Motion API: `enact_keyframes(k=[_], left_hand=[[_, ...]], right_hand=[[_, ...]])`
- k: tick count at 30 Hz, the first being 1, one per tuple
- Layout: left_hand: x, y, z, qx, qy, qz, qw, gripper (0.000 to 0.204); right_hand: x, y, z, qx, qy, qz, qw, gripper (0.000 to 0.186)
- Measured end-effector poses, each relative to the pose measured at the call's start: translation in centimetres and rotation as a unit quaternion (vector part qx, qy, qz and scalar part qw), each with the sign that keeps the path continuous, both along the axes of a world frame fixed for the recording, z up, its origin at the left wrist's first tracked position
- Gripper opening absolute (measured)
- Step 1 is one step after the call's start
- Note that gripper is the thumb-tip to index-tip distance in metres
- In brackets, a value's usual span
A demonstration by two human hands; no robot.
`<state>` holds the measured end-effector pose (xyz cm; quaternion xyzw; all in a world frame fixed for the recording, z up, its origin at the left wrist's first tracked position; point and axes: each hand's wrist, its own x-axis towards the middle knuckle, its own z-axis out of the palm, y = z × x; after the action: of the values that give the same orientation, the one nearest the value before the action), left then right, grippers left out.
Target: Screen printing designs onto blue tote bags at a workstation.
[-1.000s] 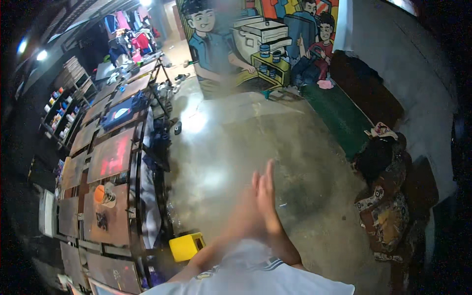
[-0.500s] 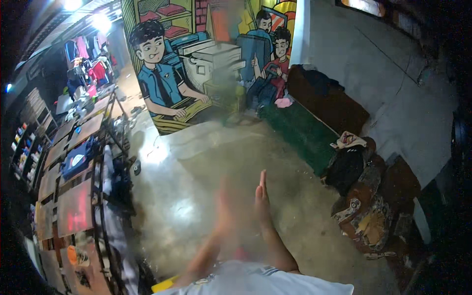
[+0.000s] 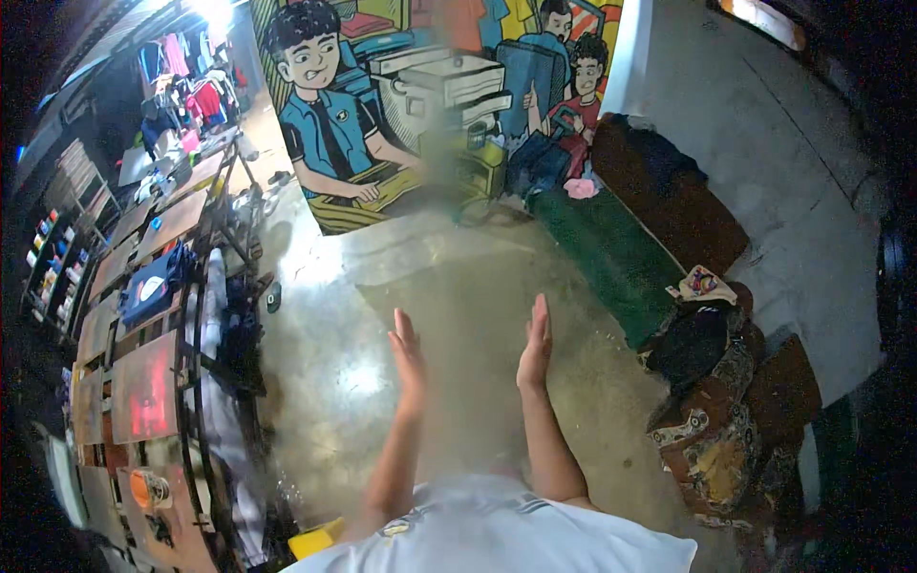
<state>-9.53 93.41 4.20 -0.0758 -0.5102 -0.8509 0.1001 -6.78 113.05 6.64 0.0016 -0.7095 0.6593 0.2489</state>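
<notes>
Both forearms reach forward from the white shirt [image 3: 497, 530] at the lower edge. My left hand [image 3: 408, 353] is raised over the floor, its fingers stretched out and nothing in it. Opposite it, my right hand [image 3: 537, 344] is held up with straight fingers, also holding nothing. The two hands stand apart with a wide gap between them, palms turned toward each other. Neither touches any object. A blurred vertical smear runs down the middle of the picture between them.
At left runs a long row of flat boards [image 3: 143, 392] on a frame, with a folded blue garment [image 3: 153, 286] on it. A painted mural [image 3: 353, 124] stands ahead. A green couch [image 3: 602, 258] and a brown patterned heap [image 3: 712, 439] line the right wall. A sandal [image 3: 274, 296] lies on the floor.
My hands have moved apart, the left one leftward and the right one slightly rightward and up. The whole view has shifted a little, with the mural now farther right and higher.
</notes>
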Motion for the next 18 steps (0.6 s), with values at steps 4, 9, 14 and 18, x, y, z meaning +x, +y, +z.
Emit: enact_keyframes(k=[4,9,14,18], left_hand=[[-0.2,2.9,-3.8,-0.046,0.000,-0.092,0.995,0.081],[-1.5,3.7,-5.9,-0.007,-0.093,-0.083,0.992,0.079],[-8.6,-0.4,-8.2,-0.123,-0.094,0.049,0.987,0.078],[-15.6,-7.8,-8.1,-0.035,-0.102,0.196,0.975,0.080]], right_hand=[[-0.4,-6.0,-2.3,-0.032,-0.034,0.035,0.998,0.069],[-2.3,-10.9,-5.3,-0.033,-0.072,0.146,0.986,0.068],[-12.6,-7.1,-6.0,-0.126,-0.069,0.136,0.980,0.068],[-22.5,-2.2,-5.1,-0.240,-0.049,0.113,0.963,0.068]])
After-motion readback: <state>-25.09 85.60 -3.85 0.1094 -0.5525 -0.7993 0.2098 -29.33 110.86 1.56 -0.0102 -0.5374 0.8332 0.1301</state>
